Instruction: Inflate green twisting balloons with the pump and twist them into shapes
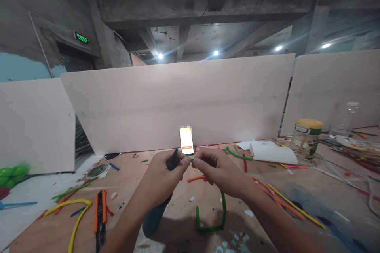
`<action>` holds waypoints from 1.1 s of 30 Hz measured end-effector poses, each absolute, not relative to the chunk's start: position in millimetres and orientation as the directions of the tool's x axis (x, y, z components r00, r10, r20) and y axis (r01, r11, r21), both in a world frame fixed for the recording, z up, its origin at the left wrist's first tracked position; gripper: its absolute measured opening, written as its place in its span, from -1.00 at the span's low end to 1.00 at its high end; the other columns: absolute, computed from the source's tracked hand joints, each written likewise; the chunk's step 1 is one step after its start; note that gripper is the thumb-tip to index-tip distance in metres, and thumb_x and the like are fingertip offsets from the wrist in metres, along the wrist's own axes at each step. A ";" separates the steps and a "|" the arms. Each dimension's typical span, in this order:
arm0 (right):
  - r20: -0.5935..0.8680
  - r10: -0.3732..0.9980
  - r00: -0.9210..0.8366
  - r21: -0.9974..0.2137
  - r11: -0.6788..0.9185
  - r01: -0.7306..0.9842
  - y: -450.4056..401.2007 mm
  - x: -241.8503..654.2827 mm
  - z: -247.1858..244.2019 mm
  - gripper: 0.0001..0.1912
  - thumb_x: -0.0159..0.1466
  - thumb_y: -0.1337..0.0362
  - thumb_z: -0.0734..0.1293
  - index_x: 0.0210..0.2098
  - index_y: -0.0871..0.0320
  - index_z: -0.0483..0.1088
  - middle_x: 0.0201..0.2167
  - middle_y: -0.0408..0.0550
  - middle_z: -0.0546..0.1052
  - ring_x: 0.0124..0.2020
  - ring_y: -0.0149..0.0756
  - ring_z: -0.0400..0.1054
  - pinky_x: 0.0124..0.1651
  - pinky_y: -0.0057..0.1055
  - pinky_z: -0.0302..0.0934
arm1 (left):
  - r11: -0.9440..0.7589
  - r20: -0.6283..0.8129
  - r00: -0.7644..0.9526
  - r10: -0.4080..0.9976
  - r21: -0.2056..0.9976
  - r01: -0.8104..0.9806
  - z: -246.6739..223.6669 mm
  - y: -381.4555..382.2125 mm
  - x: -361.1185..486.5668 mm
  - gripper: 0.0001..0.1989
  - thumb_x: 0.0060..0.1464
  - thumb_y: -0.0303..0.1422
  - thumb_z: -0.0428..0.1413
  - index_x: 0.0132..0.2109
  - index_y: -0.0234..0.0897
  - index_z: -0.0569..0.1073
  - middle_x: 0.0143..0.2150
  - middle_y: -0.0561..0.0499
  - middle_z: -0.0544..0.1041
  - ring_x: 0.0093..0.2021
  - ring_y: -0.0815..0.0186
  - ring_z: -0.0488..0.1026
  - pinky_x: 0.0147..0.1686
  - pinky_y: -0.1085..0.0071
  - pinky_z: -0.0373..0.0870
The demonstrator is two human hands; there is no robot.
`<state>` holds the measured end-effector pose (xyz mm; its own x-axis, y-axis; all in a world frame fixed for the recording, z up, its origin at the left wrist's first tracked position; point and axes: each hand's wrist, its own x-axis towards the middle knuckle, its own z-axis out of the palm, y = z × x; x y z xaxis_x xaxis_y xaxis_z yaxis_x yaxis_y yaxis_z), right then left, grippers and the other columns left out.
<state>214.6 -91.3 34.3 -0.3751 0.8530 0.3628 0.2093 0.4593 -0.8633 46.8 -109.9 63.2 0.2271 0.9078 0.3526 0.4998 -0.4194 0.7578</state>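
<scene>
Left hand [162,178] around blue-black tool [154,219], right hand [221,170] pinching green piece [192,161], littered table [130,178], concrete ceiling [166,4]

The left hand [166,174] covers the middle of a blue-handled tool [154,219] with a black tip. A green piece [192,161] pinched by the right hand [218,168] is too small to make out. Text on the smartphone [186,141], mid-frame, is unreadable. The bottom edge crops the orange-and-black cutter [101,209] and yellow strip [84,202], lower left.
</scene>
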 end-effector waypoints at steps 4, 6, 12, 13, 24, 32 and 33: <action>0.373 0.858 -0.353 -0.843 0.472 0.257 -89.4 215.1 33.5 -0.67 0.29 0.05 0.17 -0.46 0.14 0.29 -0.63 -0.25 0.14 -0.61 -0.47 0.05 -0.54 -0.50 0.03 | -0.409 0.346 0.218 0.912 0.762 0.502 59.6 -106.2 44.6 -0.71 0.03 -0.14 0.04 -0.35 -0.28 0.48 -0.61 0.12 0.31 -0.56 0.39 0.24 -0.53 0.47 0.14; 0.373 0.860 -0.348 -0.834 0.475 0.281 -88.7 215.5 32.9 -0.65 0.30 0.03 0.16 -0.43 0.14 0.33 -0.65 -0.26 0.11 -0.62 -0.47 0.04 -0.54 -0.49 0.01 | -0.415 0.357 0.213 0.909 0.748 0.519 58.2 -104.1 43.2 -0.69 0.01 -0.13 0.08 -0.25 -0.27 0.50 -0.59 0.12 0.30 -0.55 0.39 0.24 -0.53 0.47 0.13; 0.370 0.861 -0.348 -0.828 0.476 0.295 -86.8 216.0 29.6 -0.64 0.30 0.03 0.15 -0.43 0.14 0.34 -0.66 -0.27 0.10 -0.63 -0.46 0.03 -0.55 -0.49 -0.03 | -0.426 0.386 0.192 0.903 0.737 0.524 57.2 -101.8 43.2 -0.76 0.03 -0.20 0.06 -0.30 -0.27 0.50 -0.58 0.12 0.28 -0.54 0.40 0.23 -0.51 0.47 0.15; 0.371 0.862 -0.347 -0.829 0.475 0.295 -86.6 215.8 29.4 -0.64 0.30 0.03 0.15 -0.42 0.14 0.35 -0.66 -0.27 0.09 -0.62 -0.46 0.02 -0.56 -0.49 -0.03 | -0.426 0.390 0.183 0.902 0.740 0.521 57.5 -102.2 43.6 -0.76 0.03 -0.21 0.06 -0.32 -0.27 0.50 -0.58 0.12 0.29 -0.54 0.40 0.24 -0.51 0.47 0.16; 0.372 0.860 -0.348 -0.885 0.442 0.147 -84.4 212.0 28.1 -0.70 0.26 0.03 0.21 -0.42 0.12 0.32 -0.63 -0.27 0.14 -0.64 -0.50 -0.01 -0.58 -0.50 -0.08 | -0.427 0.385 0.191 0.903 0.748 0.508 59.5 -105.0 45.8 -0.80 0.02 -0.23 0.06 -0.35 -0.28 0.45 -0.56 0.12 0.31 -0.55 0.41 0.25 -0.51 0.47 0.19; 0.366 0.882 -0.298 -0.892 0.423 0.158 -83.6 210.9 25.3 -0.64 0.25 -0.02 0.21 -0.45 0.14 0.29 -0.69 -0.30 0.14 -0.67 -0.51 0.01 -0.61 -0.51 -0.10 | -0.428 0.383 0.198 0.902 0.740 0.519 59.7 -106.9 45.7 -0.80 0.03 -0.24 0.06 -0.29 -0.27 0.48 -0.56 0.13 0.30 -0.53 0.40 0.26 -0.51 0.47 0.17; 0.366 0.884 -0.291 -0.895 0.420 0.151 -83.6 210.5 25.5 -0.64 0.25 -0.02 0.21 -0.46 0.14 0.29 -0.69 -0.30 0.15 -0.67 -0.52 0.03 -0.61 -0.51 -0.07 | -0.427 0.381 0.200 0.903 0.738 0.522 59.8 -106.8 45.4 -0.79 0.03 -0.23 0.06 -0.28 -0.27 0.48 -0.56 0.13 0.30 -0.53 0.40 0.26 -0.51 0.47 0.17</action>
